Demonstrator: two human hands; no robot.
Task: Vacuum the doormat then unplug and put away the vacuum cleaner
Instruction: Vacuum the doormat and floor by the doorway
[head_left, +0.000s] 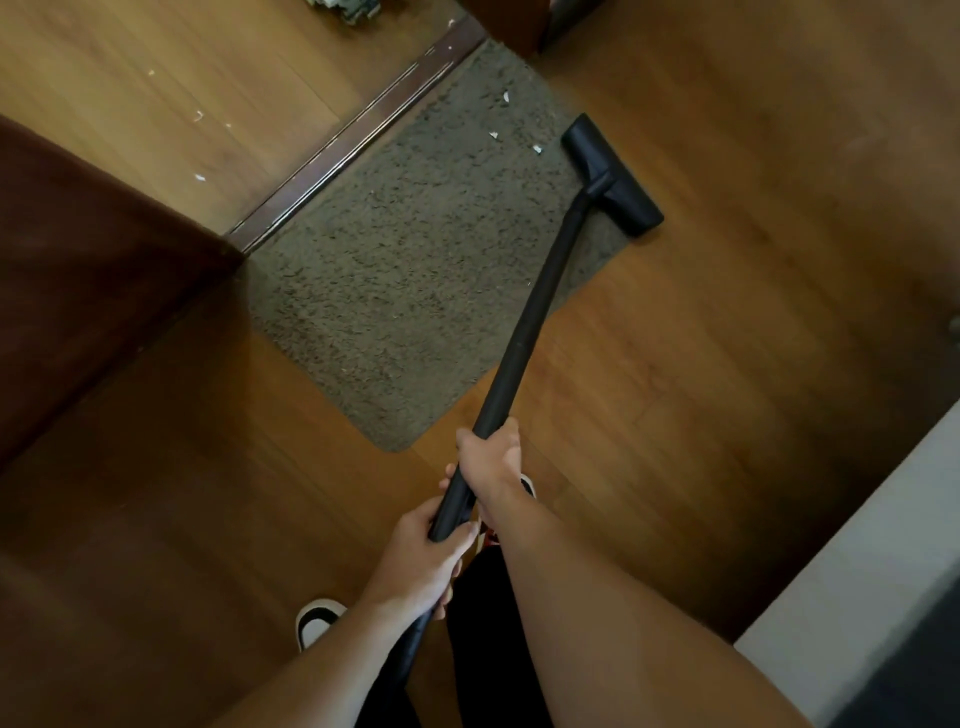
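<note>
A grey-brown speckled doormat (415, 270) lies on the wooden floor against a dark door threshold (358, 135). White scraps (536, 149) lie on its far right part. The vacuum's black floor head (613, 176) rests on the mat's right edge, partly over the bare floor. Its black wand (535, 312) slants down toward me. My right hand (491, 457) grips the wand higher up. My left hand (421, 561) grips the wand's lower end, where the hose begins. The vacuum's body and plug are out of view.
A dark brown door (93, 270) stands open at the left. More white scraps (200, 177) dot the lighter floor beyond the threshold. A pale wall or furniture edge (857, 571) runs along the lower right. My shoes (317, 621) stand on the floor below my hands.
</note>
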